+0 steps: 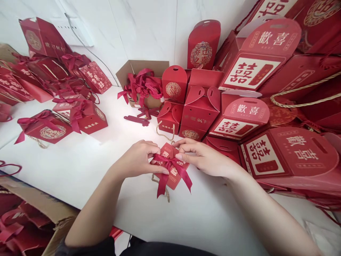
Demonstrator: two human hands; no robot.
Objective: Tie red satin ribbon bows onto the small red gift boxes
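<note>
A small red gift box (174, 182) with white Chinese characters lies on the white table in front of me. A dark red ribbon bow (183, 173) is tied over its top, with two tails hanging towards me. My left hand (140, 158) closes on the bow's left side, its thumb lying across the ribbon. On the other side, my right hand (204, 156) has its thumb at the right loop and its fingers along the box's far edge. Gold cord handles (167, 193) stick out below the box and behind it.
Red gift boxes (201, 103) crowd the right and back. A cardboard box (134, 67) of ribbons stands by the wall, with red paper tags (137, 120) before it. Ribboned boxes (92, 117) sit at left. An open carton (62, 227) holding red bags is at lower left.
</note>
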